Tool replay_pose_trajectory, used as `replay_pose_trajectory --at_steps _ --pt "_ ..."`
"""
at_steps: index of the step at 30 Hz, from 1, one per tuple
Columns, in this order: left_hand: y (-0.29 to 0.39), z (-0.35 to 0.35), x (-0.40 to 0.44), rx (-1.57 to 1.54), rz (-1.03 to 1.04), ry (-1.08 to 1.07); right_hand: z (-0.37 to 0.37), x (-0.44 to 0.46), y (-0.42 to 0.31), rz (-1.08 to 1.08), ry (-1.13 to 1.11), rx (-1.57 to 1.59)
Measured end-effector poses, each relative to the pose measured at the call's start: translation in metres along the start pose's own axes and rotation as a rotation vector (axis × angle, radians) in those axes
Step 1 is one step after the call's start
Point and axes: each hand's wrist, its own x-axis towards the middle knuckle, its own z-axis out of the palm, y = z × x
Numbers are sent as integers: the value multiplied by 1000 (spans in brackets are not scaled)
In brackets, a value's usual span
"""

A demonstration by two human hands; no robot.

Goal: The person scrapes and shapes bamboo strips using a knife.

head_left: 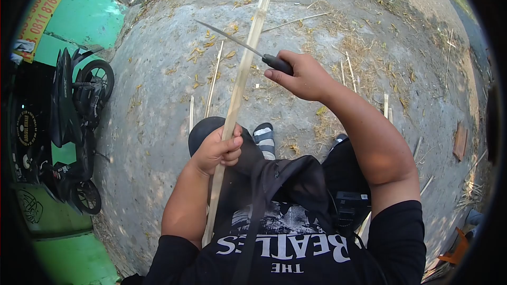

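Note:
A long, pale bamboo strip point(243, 68) runs from beside my body up past the top of the view. My left hand point(219, 149) is wrapped around its lower part, above my knee. In my right hand point(301, 75) is a knife point(232, 38) with a dark handle, gripped with the thumb along it. Its narrow blade points to the upper left and crosses the strip; whether the edge touches it I cannot tell. The strip's lower end lies against my dark shirt.
Several thin bamboo strips point(214, 79) and shavings point(338, 42) lie on the concrete ground point(158, 68). A black motorbike point(74, 100) stands at the left by a green wall point(97, 10). A brown block point(460, 141) lies at the right. My sandalled foot point(265, 142) is below.

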Motion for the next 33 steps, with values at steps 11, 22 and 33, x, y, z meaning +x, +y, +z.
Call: replay_pose_trajectory --at_steps 11,22,33 --pt "-6 15 8 111 -8 147 24 -14 -26 -210 -211 -377" --pt "-4 15 8 137 8 177 28 -13 -35 -104 -349 -429" --pt "-8 19 8 171 -10 258 25 -10 -25 -21 -311 -452"
